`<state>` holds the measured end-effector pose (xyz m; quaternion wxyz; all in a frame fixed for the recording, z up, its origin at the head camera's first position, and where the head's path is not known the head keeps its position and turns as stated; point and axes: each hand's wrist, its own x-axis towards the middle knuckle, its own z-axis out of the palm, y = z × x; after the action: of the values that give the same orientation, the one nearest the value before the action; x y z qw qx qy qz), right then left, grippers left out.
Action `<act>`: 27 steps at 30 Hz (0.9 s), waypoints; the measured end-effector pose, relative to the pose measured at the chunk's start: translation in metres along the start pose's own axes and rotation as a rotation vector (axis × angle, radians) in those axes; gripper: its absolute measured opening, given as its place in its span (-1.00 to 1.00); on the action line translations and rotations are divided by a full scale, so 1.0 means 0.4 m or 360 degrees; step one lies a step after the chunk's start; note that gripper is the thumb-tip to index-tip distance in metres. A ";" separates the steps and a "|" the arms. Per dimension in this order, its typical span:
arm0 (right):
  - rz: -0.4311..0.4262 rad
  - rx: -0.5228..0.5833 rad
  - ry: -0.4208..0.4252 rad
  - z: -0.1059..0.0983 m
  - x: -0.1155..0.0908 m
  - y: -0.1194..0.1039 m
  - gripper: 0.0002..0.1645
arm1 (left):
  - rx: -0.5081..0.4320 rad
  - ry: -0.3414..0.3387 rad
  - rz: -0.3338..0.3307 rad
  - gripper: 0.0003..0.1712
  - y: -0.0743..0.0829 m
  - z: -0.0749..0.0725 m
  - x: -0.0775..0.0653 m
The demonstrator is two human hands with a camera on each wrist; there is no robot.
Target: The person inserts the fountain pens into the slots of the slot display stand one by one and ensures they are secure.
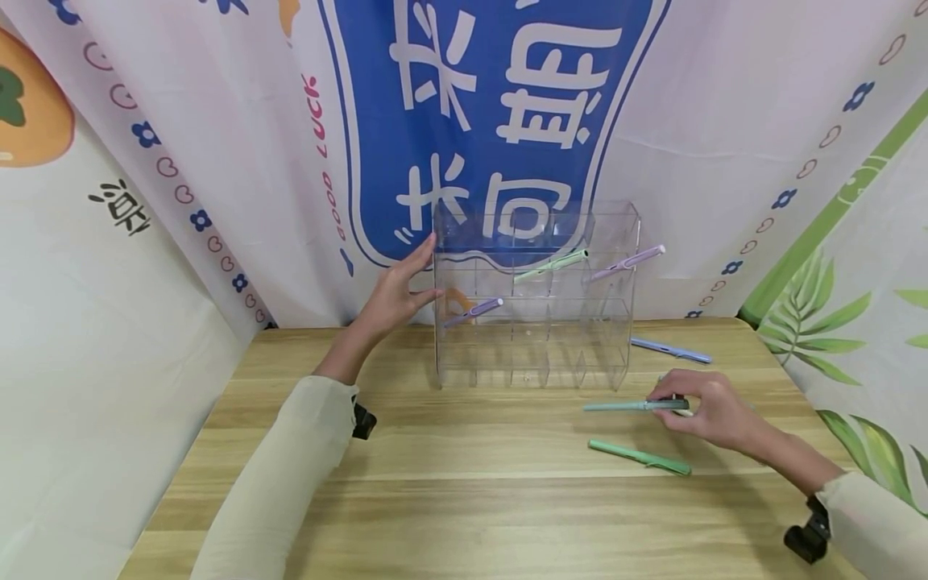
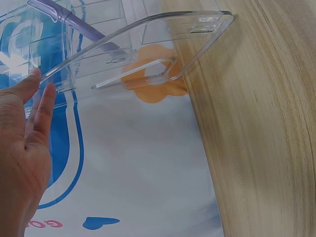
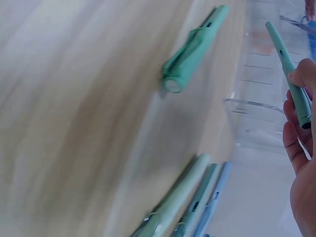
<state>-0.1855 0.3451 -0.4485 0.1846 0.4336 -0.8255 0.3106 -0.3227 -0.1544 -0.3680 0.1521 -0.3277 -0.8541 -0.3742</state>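
A clear rack (image 1: 532, 332) stands upright on the tabletop (image 1: 449, 491), and its thin walls make lots of little rooms. The left hand (image 1: 391, 302) is at the rack's left side, thumb and fingers spread apart and almost straight. This grip touches the edge but does not wrap around it, maybe because the rack looks light and a small push helps it not to slide. The right hand (image 1: 714, 409) is in front of the rack, by its right end. Its grip is small and snug: thumb and fingers pinch a teal pen (image 1: 616, 407) near one end. Holding it there leaves the long part poking out free, and that part points left. The teal pen is in front of the rack's right end, not touching it. Three pens lean inside the rack, probably because the walls prop them: a purple pen (image 1: 474, 311) low at the left end, and a mint pen (image 1: 554, 265) and a lilac pen (image 1: 631, 262) higher up, toward the right. A green pen (image 1: 638, 457) lies flat in front of the rack's right end, and a blue pen (image 1: 670, 350) lies just right of the rack. A pale green pen (image 3: 180, 195) and a darker teal pen (image 3: 200, 197) lie next to the blue one, right of the rack, likely all near so one hand can reach them.
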 end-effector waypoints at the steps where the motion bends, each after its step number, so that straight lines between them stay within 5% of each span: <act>1: -0.0012 0.0010 0.0010 -0.003 0.006 -0.002 -0.44 | -0.0002 -0.0002 -0.0001 0.03 0.001 0.000 0.000; 16: -0.0121 -0.0067 0.0180 -0.048 0.097 -0.007 -0.50 | 0.0007 -0.0015 -0.0012 0.03 0.004 -0.002 0.000; 27: 0.0010 -0.0175 0.0225 -0.058 0.173 -0.014 -0.57 | 0.0012 -0.0007 -0.0007 0.03 0.002 -0.001 -0.002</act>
<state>-0.2186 0.3166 -0.3896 0.2650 0.3971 -0.8276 0.2952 -0.3213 -0.1547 -0.3676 0.1506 -0.3260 -0.8566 -0.3706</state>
